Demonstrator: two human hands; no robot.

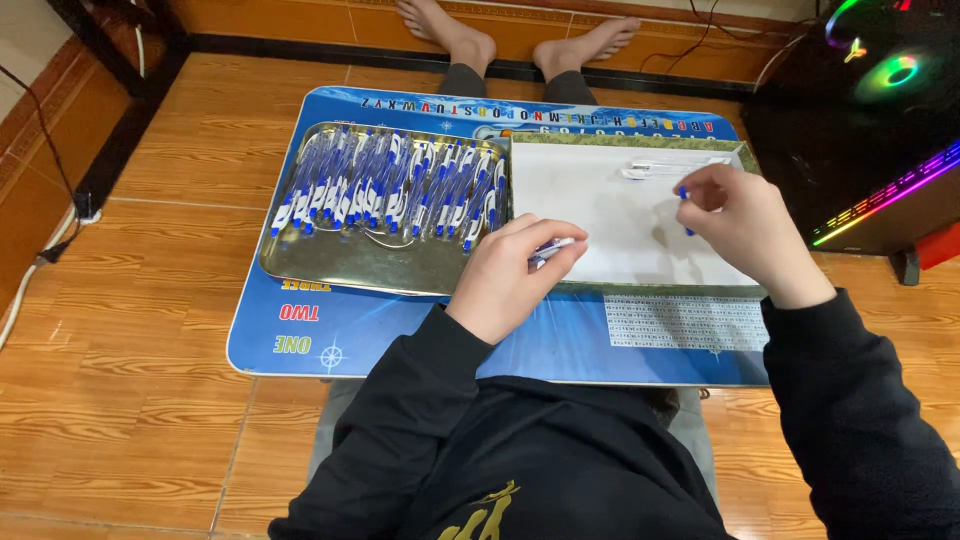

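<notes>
From the head view, the left hand rests near the table's middle, fingers curled around a pen. The right hand, over the white tray toward the far right corner, pinches what looks like a small blue pen part.

White-blue pen lies near-level in left-hand grip; small blue pen part pinched above white tray.
</notes>
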